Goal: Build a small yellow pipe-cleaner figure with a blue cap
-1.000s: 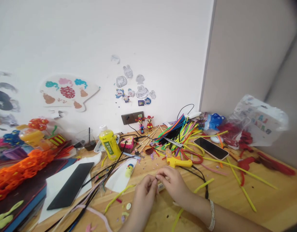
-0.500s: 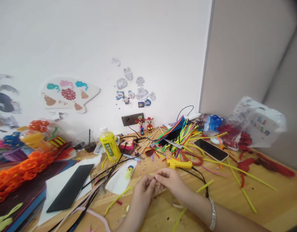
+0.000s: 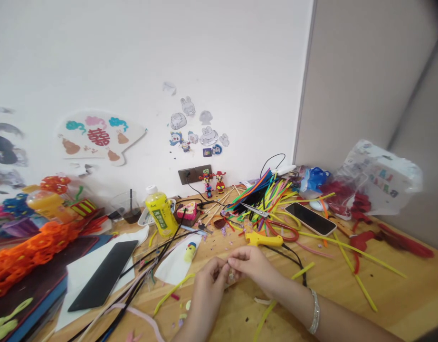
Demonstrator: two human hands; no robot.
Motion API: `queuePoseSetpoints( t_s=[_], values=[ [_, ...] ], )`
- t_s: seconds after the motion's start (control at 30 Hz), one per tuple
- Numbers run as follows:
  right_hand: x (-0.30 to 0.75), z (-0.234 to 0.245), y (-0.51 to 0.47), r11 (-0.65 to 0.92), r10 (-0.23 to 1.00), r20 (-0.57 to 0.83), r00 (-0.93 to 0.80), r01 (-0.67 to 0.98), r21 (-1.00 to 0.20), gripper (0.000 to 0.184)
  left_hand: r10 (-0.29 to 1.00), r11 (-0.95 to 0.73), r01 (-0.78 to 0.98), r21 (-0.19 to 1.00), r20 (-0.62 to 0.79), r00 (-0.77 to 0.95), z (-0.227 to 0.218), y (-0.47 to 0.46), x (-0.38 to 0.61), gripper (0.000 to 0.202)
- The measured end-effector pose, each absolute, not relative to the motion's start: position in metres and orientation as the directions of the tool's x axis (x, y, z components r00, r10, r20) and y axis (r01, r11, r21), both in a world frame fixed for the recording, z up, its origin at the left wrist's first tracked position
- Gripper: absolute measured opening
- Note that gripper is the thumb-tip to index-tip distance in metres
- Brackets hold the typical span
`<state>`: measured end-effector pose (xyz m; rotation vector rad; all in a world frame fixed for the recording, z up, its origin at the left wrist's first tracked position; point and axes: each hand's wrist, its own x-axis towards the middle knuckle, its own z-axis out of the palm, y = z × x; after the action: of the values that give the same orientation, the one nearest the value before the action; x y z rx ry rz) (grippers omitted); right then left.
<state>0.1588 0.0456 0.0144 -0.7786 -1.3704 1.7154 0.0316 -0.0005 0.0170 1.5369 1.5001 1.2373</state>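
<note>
While both hands meet in the lower middle of the frame, the left hand (image 3: 212, 279) and the right hand (image 3: 250, 263) bring their fingertips to almost one point. In each hand thumb and forefinger are drawn together, but I cannot tell whether either grip is clamped on something – the fingers cover the spot. A small pale piece (image 3: 232, 274) shows just beneath the fingertips; whether it is held or lies on the bench (image 3: 400, 301) is too hidden to say. A silvery bracelet (image 3: 315, 311) circles the right wrist.

Just beyond the right hand lies a yellow glue gun (image 3: 265, 239), its dark cord running down toward the right forearm. Scissors (image 3: 255, 210) lie open behind it, against a bundle of coloured fuzzy stems (image 3: 274, 190), with a phone (image 3: 310, 219) to their right. Left of the hands, a small yellow figure (image 3: 189, 252) with a blue top rests on white paper (image 3: 173, 270), and a yellow stem (image 3: 172, 295) stretches near the left wrist. Farther left are a black strip (image 3: 103, 275), lying on more white paper, and an upright yellow bottle (image 3: 162, 214) – white-capped, near the middle of the frame. Orange fuzzy work (image 3: 37, 251) fills the left edge.
</note>
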Motion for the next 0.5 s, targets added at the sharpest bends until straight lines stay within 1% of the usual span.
queuePoseSetpoints(
  t_s=[0.33, 0.5],
  values=[
    [0.1578, 0.0088, 0.0476, -0.064, 0.863, 0.059, -0.502, -0.225, -0.972, 0.036, 0.98, -0.149, 0.396, 0.906, 0.189, -0.063, 0.0119, 0.0034, 0.0294, 0.026],
    [0.1597, 0.0069, 0.0505, -0.079, 0.86, 0.05, -0.507, -0.231, -0.97, 0.035, 0.979, -0.161, 0.428, 0.889, 0.198, -0.043, 0.0138, 0.0017, 0.0299, 0.027]
  ],
)
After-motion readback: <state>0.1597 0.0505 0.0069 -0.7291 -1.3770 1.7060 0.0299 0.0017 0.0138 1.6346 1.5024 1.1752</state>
